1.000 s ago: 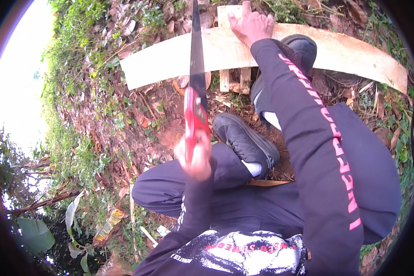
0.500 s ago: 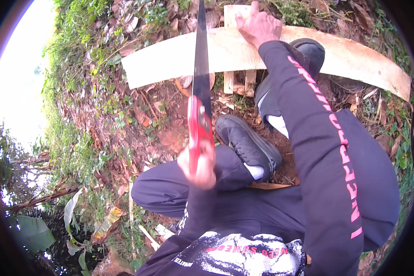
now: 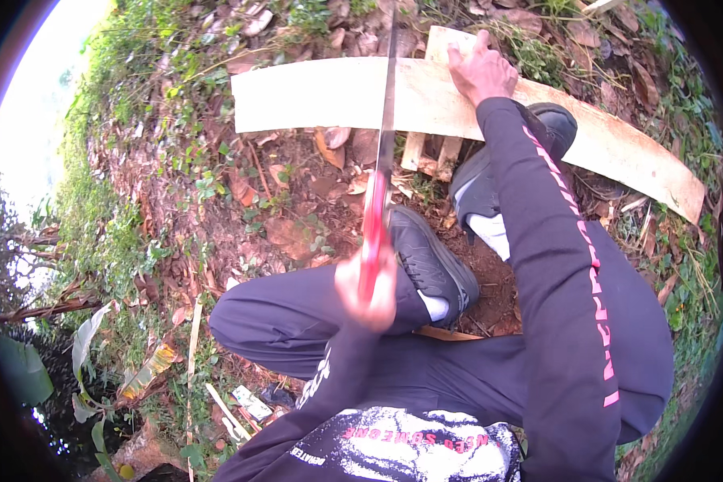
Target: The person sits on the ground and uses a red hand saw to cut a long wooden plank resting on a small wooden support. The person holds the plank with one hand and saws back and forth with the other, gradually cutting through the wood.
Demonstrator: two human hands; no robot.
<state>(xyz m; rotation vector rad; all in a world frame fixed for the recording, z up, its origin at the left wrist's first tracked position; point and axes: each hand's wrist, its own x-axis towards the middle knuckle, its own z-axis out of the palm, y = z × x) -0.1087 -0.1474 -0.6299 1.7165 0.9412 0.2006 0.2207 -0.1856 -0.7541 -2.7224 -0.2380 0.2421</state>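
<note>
My left hand (image 3: 367, 285) is closed around the red handle of a handsaw (image 3: 387, 136), whose dark blade points away from me. That blade crosses above a long pale wooden plank (image 3: 313, 95), seen nearly edge-on; whether its teeth touch the wood I cannot tell. Toward the right, my right hand (image 3: 484, 74) grips the plank's far edge, thumb and index finger reaching past it. Beneath the plank sits a short wooden support (image 3: 450, 38), with its near pieces showing below. My dark shoe (image 3: 553, 128) is partly hidden by my right sleeve, close against the plank.
Dry leaves and low green plants cover the ground around me. My other shoe (image 3: 430, 257) rests on bare soil near the saw handle. Thin wooden strips (image 3: 229, 414) and a small package (image 3: 251, 402) lie at lower left, by a banana-like plant (image 3: 149, 373).
The saw has turned from showing its blade's broad side to nearly edge-on, and sits slightly closer to my right hand. My right hand keeps its place on the plank; the whole view has shifted.
</note>
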